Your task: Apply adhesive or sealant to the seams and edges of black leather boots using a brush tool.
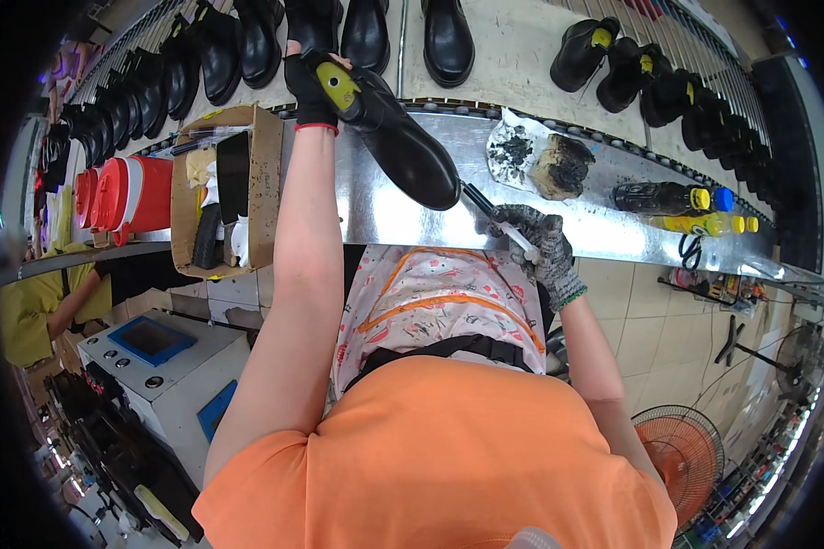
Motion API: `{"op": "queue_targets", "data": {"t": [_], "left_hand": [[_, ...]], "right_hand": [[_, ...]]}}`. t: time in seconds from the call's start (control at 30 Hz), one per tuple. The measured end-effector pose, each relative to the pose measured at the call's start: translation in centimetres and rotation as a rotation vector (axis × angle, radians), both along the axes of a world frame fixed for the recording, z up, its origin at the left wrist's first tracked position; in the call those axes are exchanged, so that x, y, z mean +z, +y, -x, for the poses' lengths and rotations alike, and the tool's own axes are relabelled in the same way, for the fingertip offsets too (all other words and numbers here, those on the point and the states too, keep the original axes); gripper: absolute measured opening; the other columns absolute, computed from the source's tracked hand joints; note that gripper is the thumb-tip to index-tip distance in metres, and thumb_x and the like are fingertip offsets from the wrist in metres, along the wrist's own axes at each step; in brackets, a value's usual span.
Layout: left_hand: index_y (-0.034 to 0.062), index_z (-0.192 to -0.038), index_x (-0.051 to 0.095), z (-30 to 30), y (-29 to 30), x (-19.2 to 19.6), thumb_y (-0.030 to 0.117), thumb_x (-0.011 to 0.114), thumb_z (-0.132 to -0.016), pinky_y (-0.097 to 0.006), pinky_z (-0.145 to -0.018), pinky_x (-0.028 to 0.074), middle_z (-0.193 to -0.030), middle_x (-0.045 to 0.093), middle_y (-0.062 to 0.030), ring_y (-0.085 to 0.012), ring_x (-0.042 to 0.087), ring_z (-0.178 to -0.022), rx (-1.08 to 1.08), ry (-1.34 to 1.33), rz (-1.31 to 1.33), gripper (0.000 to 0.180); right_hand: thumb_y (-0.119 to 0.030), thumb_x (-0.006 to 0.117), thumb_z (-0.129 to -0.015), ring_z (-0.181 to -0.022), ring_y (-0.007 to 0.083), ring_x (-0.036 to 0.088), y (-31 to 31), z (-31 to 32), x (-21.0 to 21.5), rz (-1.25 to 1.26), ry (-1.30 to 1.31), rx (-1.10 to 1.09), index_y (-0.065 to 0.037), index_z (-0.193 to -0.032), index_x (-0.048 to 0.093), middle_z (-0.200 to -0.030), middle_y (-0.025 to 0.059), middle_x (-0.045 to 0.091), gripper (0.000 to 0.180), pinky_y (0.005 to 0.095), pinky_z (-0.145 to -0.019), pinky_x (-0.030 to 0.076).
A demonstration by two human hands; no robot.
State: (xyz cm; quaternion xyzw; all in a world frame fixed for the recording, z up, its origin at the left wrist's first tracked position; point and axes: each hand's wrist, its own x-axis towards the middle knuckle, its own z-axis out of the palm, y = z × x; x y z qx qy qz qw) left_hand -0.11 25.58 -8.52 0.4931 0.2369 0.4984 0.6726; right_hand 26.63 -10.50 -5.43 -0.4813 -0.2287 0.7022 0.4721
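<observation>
My left hand (309, 90), in a black glove with a red cuff and bare fingertips, grips a black ankle boot (410, 157) at its opening, where a yellow-green lining shows. The boot hangs tilted over the metal bench (366, 215), toe toward the lower right. Closed around a slim white-handled tool (523, 242) with a dark end is my right hand (549, 252), in a grey knitted glove. That dark end is at the boot's toe; whether they touch I cannot tell. Just beyond my right hand lie a black-smeared white sheet or dish (509, 146) and a blackened cloth or sponge (563, 168).
Black boots (449, 46) line the conveyor (513, 55) beyond the bench. A cardboard box (267, 183) and red jug (133, 197) stand left; bottles (700, 224) lie right. An orange fan (677, 457), a machine (160, 352) and a person in yellow (41, 306) are nearby.
</observation>
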Motion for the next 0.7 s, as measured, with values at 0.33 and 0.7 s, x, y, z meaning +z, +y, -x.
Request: {"op": "queue_targets", "data": {"t": [0.33,0.7], "left_hand": [[0.0054,-0.085,0.064,-2.2,-2.0,-1.6,0.046,0.040,-0.093,-0.031,-0.067,0.046,-0.078,0.063,-0.0053,-0.0168,0.060,-0.076,0.712,0.576,-0.344,0.048],[0.0070,-0.118,0.046,0.3,-9.3,3.7,0.064,0.050,-0.079,-0.044,-0.074,0.045,-0.099,0.063,-0.0181,-0.0386,0.060,-0.092,0.706,0.966,-0.384,0.069]], "right_hand": [[-0.078,0.025,-0.079,-0.048,0.0039,0.047,-0.3,0.6,-1.1,0.023,0.241,-0.252,0.001,-0.117,0.053,-0.095,0.0169,0.064,0.091,0.0133,-0.043,0.038],[-0.071,0.028,-0.085,-0.043,0.0053,0.042,-0.1,0.4,2.5,0.097,-0.084,-0.386,0.000,-0.110,0.058,-0.087,0.0074,0.066,0.082,0.0158,-0.037,0.030]]}}
